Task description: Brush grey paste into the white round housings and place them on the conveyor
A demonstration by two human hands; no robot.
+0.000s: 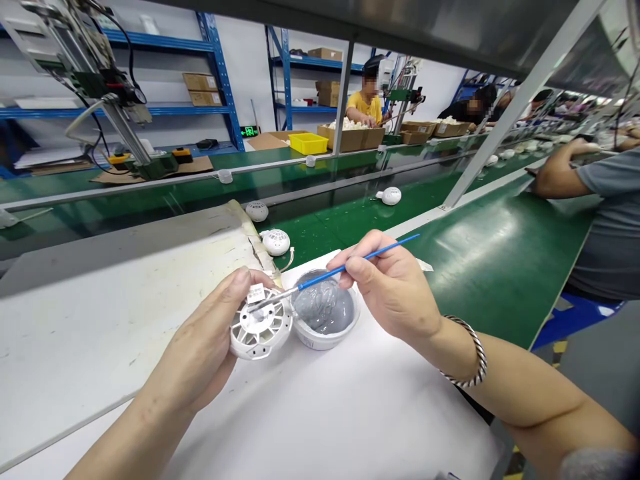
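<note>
Left hand (210, 340): closed around the rim of a white vented housing (261, 325), which lies at its fingertips, spoked face turned up toward the camera. Right hand (390, 287): thumb and fingers pinched on a blue-handled brush (350, 263); brush slants down and left, its tip at the middle of the housing, just below a small white label (256, 293). Housing sits between the hands, held above the white tabletop (320, 413). Tub of grey paste (323, 310): just right of the housing, under the brush. Beyond, a similar white unit (275, 243) with a short cable.
</note>
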